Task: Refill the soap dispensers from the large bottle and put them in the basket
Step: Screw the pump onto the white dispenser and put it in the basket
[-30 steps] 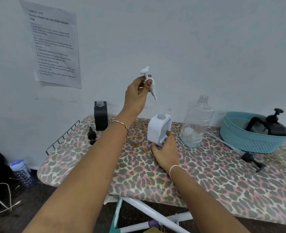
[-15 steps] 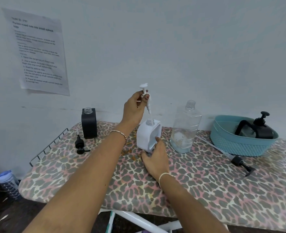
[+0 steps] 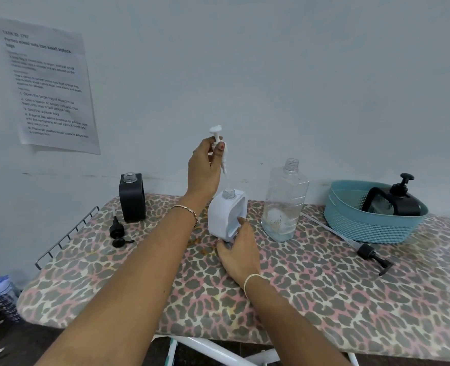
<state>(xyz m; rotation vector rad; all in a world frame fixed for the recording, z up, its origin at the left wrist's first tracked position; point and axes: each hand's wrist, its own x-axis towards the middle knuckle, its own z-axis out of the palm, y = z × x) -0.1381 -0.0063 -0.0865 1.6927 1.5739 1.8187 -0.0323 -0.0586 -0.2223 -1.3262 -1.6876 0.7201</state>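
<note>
Board (image 3: 324,299), leopard cover, filled the lower view; near edge ran under both forearms, far edge met the wall. Open cover lay below the right hand and well out to its right front.

Left arm reached forward and up. Left hand (image 3: 202,167) was raised above the white dispenser (image 3: 222,217), fingertips pinching the white pump (image 3: 219,143) upright, tube pointing down at the open neck. Whether the tip was inside: unclear.

Right hand (image 3: 241,249) sat low on the board, thumb in the dispenser's cut-out, fingers curled at its base, holding it.

Basket (image 3: 371,223) well right of the right hand, a black capped dispenser (image 3: 398,202) lying inside. Bottle (image 3: 284,204), uncapped, just right of the white dispenser. Open black dispenser (image 3: 132,198) well left of the left arm, by the wall; small black pump (image 3: 118,232) lying in front of it. Long pump (image 3: 371,256) lying between bottle and basket.
</note>
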